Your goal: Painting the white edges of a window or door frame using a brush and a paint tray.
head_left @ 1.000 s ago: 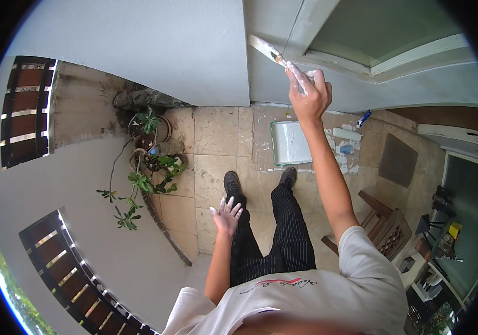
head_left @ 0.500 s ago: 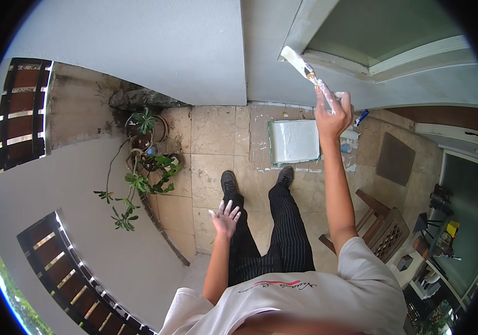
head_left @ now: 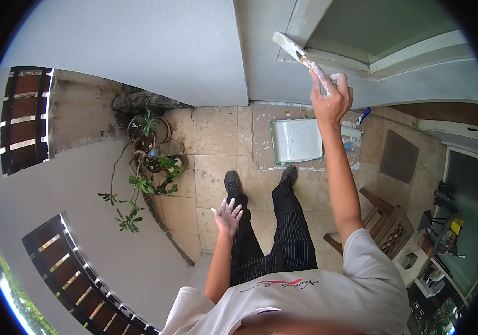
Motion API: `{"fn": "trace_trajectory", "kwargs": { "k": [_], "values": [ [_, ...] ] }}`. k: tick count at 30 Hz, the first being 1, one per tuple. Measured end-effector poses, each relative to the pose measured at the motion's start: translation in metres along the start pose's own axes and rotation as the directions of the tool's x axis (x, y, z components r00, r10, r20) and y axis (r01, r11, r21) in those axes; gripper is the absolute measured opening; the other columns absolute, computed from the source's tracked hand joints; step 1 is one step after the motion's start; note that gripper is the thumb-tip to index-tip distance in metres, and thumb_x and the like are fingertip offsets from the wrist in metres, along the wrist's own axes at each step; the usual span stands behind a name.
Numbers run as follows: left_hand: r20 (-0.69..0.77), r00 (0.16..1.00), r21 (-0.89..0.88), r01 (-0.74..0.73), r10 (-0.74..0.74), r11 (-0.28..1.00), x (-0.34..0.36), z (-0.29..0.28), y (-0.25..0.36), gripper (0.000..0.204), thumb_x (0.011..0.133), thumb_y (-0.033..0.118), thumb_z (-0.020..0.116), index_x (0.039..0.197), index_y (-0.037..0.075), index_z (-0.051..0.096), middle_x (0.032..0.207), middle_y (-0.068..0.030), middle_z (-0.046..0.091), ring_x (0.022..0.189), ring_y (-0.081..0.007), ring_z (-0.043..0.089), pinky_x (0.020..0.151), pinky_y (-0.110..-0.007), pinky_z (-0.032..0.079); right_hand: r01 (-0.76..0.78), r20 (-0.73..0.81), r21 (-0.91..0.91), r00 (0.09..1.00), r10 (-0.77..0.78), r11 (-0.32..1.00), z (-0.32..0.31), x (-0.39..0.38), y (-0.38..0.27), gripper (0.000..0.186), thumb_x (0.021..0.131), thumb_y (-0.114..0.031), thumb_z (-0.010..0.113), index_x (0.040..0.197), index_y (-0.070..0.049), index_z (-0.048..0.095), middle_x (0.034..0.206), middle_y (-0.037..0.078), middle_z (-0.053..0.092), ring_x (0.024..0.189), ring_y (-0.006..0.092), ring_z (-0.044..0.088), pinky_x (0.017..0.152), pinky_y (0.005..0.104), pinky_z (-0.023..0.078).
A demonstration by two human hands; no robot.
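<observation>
My right hand is closed round the handle of a paintbrush, raised high with the arm stretched out. White paint covers the bristles and smears my fingers. The brush tip is at the pale wall, beside the lower left corner of a window frame; whether it touches, I cannot tell. My left hand hangs low in front of my leg, fingers spread and holding nothing, with white paint on the fingertips. On the floor below my right forearm lies a paint tray coated in white.
The tray rests on a paint-spattered cardboard sheet; a blue-handled tool lies beside it. Potted plants and a plastic bottle stand at left. A brown chair is at right, near a grey mat.
The brush and my right hand have shifted slightly up and left along the wall beside the window frame. My left hand stays low and spread.
</observation>
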State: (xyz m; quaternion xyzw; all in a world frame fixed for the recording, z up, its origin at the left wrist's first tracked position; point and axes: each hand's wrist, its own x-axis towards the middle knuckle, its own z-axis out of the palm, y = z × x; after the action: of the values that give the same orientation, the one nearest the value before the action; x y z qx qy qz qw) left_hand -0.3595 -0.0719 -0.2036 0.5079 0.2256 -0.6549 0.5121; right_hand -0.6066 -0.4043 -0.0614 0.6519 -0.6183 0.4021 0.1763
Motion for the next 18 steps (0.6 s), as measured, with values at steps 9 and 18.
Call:
{"fn": "trace_trajectory", "kwargs": {
  "k": [9,18],
  "values": [
    [-0.023,1.0,0.002,0.012,-0.012,1.0,0.0,-0.001,-0.005,0.068,0.082,0.06,0.013,0.133,0.015,0.015,0.135,-0.01,0.024,0.12,-0.0373,0.026,0.097,-0.048,0.021,0.022,0.15,0.092,0.988,-0.036,0.996,0.016,-0.023,-0.018,0.021,0.065,-0.019,0.068,0.085,-0.023,0.066,0.063,-0.004,0.047,0.053,0.0137,0.046,0.049,0.0284,0.03],
    [-0.022,1.0,0.0,-0.004,0.004,1.0,0.001,0.001,0.005,0.068,0.082,0.059,0.013,0.133,0.015,0.016,0.136,-0.0098,0.023,0.12,-0.0374,0.025,0.098,-0.048,0.019,0.019,0.078,0.021,0.997,-0.021,1.0,0.036,-0.011,-0.014,0.023,0.066,-0.02,0.067,0.087,-0.027,0.066,0.061,-0.004,0.045,0.052,0.0132,0.044,0.049,0.0281,0.028]
  ]
}}
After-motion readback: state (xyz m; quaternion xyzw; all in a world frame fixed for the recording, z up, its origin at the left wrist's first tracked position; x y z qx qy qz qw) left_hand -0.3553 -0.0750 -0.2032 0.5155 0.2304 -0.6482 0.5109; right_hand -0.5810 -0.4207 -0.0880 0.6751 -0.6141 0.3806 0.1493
